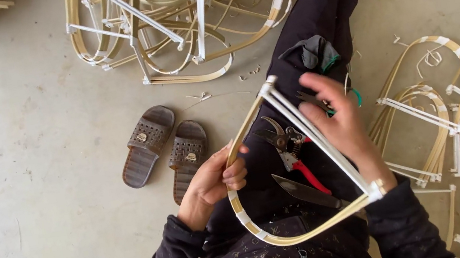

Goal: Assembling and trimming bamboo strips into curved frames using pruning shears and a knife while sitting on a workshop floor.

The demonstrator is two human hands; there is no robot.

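Sitting on grey concrete floor [21,122], bamboo frames [162,27] piled, brown sandals [164,150] nearby

I see no packages, labels, signs or screens anywhere around me (nothing boxed, tagged, posted or lit up on this floor).
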